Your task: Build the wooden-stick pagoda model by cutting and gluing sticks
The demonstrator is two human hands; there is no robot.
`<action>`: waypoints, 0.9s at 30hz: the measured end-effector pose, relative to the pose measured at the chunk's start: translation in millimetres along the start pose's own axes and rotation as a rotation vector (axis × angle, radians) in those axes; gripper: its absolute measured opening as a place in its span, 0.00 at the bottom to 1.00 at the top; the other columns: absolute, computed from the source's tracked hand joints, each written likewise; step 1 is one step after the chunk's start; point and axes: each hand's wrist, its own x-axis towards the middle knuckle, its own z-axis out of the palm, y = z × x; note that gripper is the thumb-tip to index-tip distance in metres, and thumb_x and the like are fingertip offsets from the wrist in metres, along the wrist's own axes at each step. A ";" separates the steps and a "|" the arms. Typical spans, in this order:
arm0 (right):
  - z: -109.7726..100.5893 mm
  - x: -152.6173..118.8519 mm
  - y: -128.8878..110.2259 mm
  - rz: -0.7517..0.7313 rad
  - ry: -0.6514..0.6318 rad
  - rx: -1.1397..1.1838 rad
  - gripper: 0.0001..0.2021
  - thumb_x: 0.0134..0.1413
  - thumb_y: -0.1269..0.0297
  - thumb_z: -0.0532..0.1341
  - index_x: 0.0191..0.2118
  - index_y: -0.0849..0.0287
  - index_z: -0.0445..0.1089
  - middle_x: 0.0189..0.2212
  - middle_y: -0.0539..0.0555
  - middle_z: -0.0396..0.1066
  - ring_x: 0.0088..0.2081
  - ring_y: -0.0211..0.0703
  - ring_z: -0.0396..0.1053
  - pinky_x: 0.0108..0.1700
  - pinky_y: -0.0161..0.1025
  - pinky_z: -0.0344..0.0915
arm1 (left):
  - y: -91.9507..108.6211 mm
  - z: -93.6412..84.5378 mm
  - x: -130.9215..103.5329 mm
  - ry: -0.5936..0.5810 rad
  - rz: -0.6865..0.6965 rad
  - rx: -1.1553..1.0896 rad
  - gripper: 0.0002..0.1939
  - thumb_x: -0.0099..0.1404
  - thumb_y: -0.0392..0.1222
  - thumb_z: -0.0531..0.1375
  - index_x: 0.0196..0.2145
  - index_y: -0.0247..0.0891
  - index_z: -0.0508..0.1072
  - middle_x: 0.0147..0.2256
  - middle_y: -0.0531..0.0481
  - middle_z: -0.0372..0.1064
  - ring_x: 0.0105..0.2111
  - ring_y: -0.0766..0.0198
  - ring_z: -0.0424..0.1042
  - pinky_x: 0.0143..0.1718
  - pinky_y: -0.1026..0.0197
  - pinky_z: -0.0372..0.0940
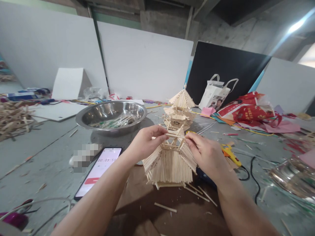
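Grip narrow on both sides: a thin wooden stick point(176, 135) is pinched near one end by the left hand point(149, 142) and near the other by the right hand point(206, 152), presumably so that it is steadied along its length. The stick is held at the openwork frame point(173, 143) topping the roofed stick model point(169, 165); whether contact is made cannot be told. The model is set centrally on a brown board point(159, 218), judged convenient for both hands. Loose sticks point(165, 207) are scattered at its near side. A yellow glue gun point(230, 154) is laid beyond the right hand, probably for ready reach. A phone point(100, 172) showing a timer is laid face up at left, perhaps for reading. Farther off, a steel bowl point(81, 122) containing slender pieces is seated on the grey tabletop point(54, 141); a pointed stick tower point(182, 100) is seen beyond the model.
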 end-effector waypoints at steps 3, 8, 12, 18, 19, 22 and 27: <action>-0.8 0.4 -1.5 -0.006 0.011 -0.004 0.09 0.53 0.68 0.50 0.35 0.59 0.66 0.27 0.53 0.72 0.27 0.39 0.68 0.28 0.33 0.58 | 0.5 -0.5 -0.1 -0.006 -0.002 0.003 0.09 0.57 0.42 0.52 0.32 0.38 0.69 0.29 0.53 0.68 0.30 0.68 0.65 0.33 0.65 0.59; -0.8 0.6 -0.3 0.032 -0.015 0.058 0.08 0.52 0.68 0.50 0.33 0.59 0.66 0.26 0.52 0.71 0.26 0.38 0.67 0.28 0.33 0.58 | -1.4 0.2 0.6 -0.002 -0.008 0.017 0.09 0.57 0.43 0.52 0.32 0.38 0.69 0.29 0.53 0.69 0.30 0.68 0.65 0.33 0.64 0.60; -1.8 1.1 1.4 0.144 -0.004 0.232 0.07 0.52 0.66 0.51 0.32 0.57 0.66 0.25 0.50 0.70 0.26 0.36 0.67 0.29 0.32 0.60 | -0.7 0.6 -0.6 0.054 -0.031 -0.039 0.11 0.56 0.43 0.54 0.36 0.38 0.69 0.34 0.50 0.70 0.33 0.67 0.67 0.36 0.63 0.62; -4.6 -0.7 -8.0 0.347 -0.016 0.839 0.07 0.50 0.62 0.53 0.32 0.59 0.64 0.25 0.50 0.70 0.26 0.36 0.69 0.30 0.34 0.66 | 25.0 2.3 -12.1 0.259 0.116 -0.059 0.08 0.55 0.42 0.56 0.32 0.40 0.73 0.35 0.50 0.71 0.34 0.65 0.69 0.36 0.63 0.64; -5.0 -1.2 -11.5 0.355 -0.032 0.912 0.07 0.50 0.62 0.54 0.32 0.59 0.64 0.24 0.50 0.69 0.25 0.35 0.69 0.29 0.34 0.66 | 30.7 4.0 -15.0 0.277 0.164 -0.090 0.07 0.55 0.41 0.56 0.30 0.40 0.73 0.34 0.50 0.71 0.33 0.65 0.69 0.34 0.64 0.64; -8.8 -2.2 -21.5 0.352 -0.074 1.034 0.07 0.50 0.62 0.54 0.32 0.59 0.64 0.22 0.48 0.68 0.25 0.34 0.68 0.29 0.34 0.66 | 44.7 10.7 -23.2 0.356 0.241 -0.172 0.05 0.54 0.38 0.57 0.29 0.39 0.73 0.31 0.51 0.72 0.29 0.68 0.70 0.30 0.66 0.65; -32.7 -8.5 -15.5 0.290 -0.148 0.879 0.09 0.50 0.60 0.53 0.33 0.58 0.65 0.26 0.50 0.69 0.27 0.35 0.68 0.30 0.34 0.64 | 58.1 19.0 -30.2 0.446 0.297 -0.312 0.07 0.59 0.37 0.53 0.27 0.38 0.69 0.27 0.53 0.70 0.28 0.70 0.68 0.31 0.65 0.63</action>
